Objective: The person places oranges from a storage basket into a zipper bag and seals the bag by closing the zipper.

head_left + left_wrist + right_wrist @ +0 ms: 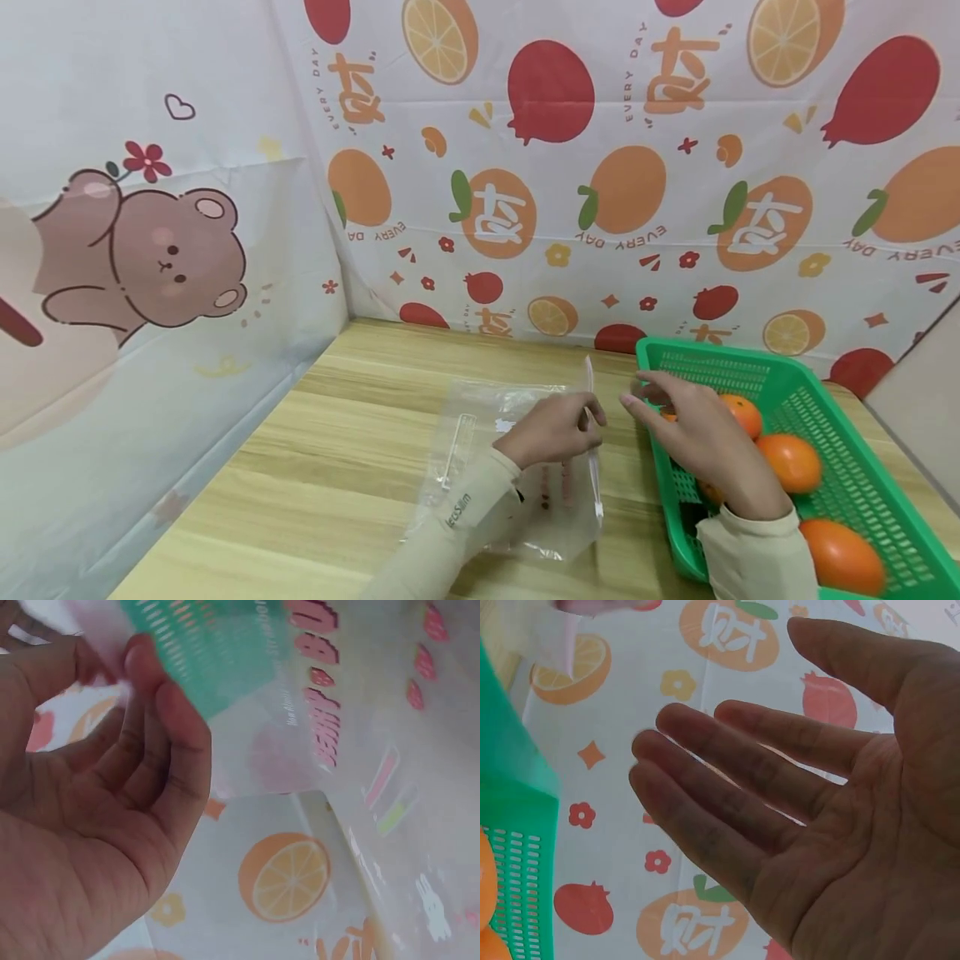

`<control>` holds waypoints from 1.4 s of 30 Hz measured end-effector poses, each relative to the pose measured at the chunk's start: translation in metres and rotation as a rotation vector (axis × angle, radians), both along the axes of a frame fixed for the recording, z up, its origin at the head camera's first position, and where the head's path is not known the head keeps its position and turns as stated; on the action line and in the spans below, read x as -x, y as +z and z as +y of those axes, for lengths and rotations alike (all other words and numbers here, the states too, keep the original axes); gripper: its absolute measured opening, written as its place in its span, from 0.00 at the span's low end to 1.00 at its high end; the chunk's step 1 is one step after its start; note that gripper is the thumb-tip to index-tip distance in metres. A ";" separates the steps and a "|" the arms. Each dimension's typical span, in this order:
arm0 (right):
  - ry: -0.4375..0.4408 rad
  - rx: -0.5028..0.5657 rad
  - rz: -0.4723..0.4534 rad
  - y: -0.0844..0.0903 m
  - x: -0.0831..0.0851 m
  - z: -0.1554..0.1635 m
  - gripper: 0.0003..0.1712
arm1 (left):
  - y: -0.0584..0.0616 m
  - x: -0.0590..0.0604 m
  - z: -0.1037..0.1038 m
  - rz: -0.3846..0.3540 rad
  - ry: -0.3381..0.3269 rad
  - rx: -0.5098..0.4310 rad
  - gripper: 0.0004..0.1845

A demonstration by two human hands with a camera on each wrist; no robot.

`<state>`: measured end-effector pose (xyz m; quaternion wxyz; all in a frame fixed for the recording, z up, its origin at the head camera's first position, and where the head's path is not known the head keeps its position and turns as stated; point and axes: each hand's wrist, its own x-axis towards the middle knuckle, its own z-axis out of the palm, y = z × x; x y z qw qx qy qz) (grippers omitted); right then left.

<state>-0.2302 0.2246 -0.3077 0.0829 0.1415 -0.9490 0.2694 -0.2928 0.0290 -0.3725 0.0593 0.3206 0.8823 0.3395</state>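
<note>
A clear plastic zip bag (480, 433) with printed strawberries and lettering lies on the wooden table, its slider edge raised toward the right. My left hand (558, 427) pinches that edge; in the left wrist view, thumb and curled fingers (176, 727) hold the see-through plastic (255, 750). Above the near-left side of the green basket (795, 367) hovers my right hand (697, 433), its fingers loosely spread and holding nothing. The palm and extended fingers (735, 757) show in the right wrist view. Several oranges (791, 462) lie in the basket, some partly hidden behind the right hand.
The wooden table (300, 467) meets a fruit-printed cloth (555, 200) at the back. On the left hangs a cloth with a printed bear (176, 258). The basket takes up the table's right side.
</note>
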 end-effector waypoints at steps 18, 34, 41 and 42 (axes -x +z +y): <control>0.231 0.132 -0.050 -0.001 -0.006 -0.029 0.26 | 0.030 -0.002 -0.019 -0.028 -0.004 -0.499 0.13; 0.152 0.225 -0.080 -0.002 -0.006 -0.037 0.25 | 0.044 -0.004 -0.028 -0.083 -0.159 -0.610 0.06; 0.108 0.334 -0.114 -0.003 -0.008 -0.041 0.21 | 0.043 -0.007 -0.028 -0.030 -0.208 -0.569 0.02; 0.105 0.356 -0.123 -0.003 -0.008 -0.041 0.21 | 0.044 -0.008 -0.028 -0.019 -0.210 -0.556 0.03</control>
